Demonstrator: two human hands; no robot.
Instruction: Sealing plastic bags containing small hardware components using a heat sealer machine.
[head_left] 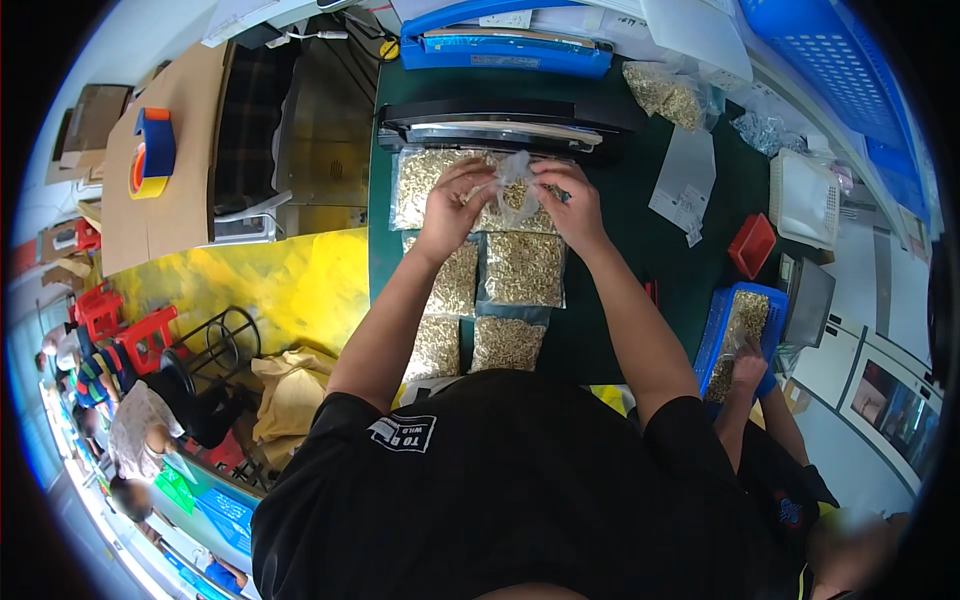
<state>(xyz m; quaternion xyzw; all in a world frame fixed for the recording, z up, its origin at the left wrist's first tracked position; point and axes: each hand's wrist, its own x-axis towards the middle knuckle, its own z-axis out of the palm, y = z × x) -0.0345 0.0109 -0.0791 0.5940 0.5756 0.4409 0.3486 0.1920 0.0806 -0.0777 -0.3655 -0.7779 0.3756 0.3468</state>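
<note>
My left hand and my right hand both grip the top of a clear plastic bag filled with small brass-coloured parts. The bag is held just in front of a black heat sealer on the dark green table. Several more filled bags lie flat below my hands: one at the upper left, one in the middle, one lower down. My forearms come up from the lower edge in a black short-sleeved shirt.
A blue sealer stands behind the black one. A blue basket of parts sits at the right, with another person's hand in it. A red box, a white tray and an orange-blue tape dispenser are nearby.
</note>
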